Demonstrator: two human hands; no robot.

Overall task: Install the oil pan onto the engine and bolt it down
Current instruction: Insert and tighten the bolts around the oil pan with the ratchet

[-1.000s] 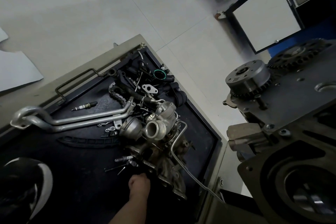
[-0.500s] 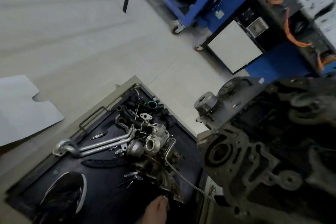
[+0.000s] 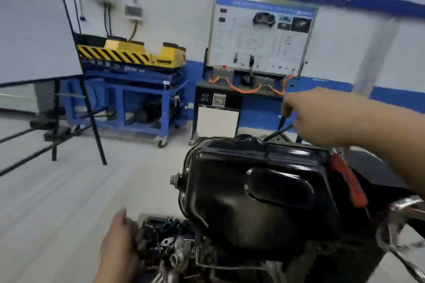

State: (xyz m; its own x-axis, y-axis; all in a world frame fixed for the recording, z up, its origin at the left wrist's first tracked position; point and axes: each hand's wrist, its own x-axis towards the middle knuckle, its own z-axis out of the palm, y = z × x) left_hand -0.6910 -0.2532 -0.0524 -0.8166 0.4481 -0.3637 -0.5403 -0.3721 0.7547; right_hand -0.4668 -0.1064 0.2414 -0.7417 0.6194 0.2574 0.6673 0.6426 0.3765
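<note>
Pan [image 3: 253, 190]: black, bottom-up on engine [image 3: 340, 257]; right hand [image 3: 322, 117] curled round thin tool [image 3: 274, 133] at far rim; left hand [image 3: 119, 243] blurred over loose parts [image 3: 170, 241], grip untellable; hazard: unsteadied pan shifts, bolt cross-threads.

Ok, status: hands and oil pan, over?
Right hand grips thin dark tool at far edge of oil pan. Left hand low beside loose parts, blurred, grip unclear. Pan set in place. Red item against its right side.
</note>
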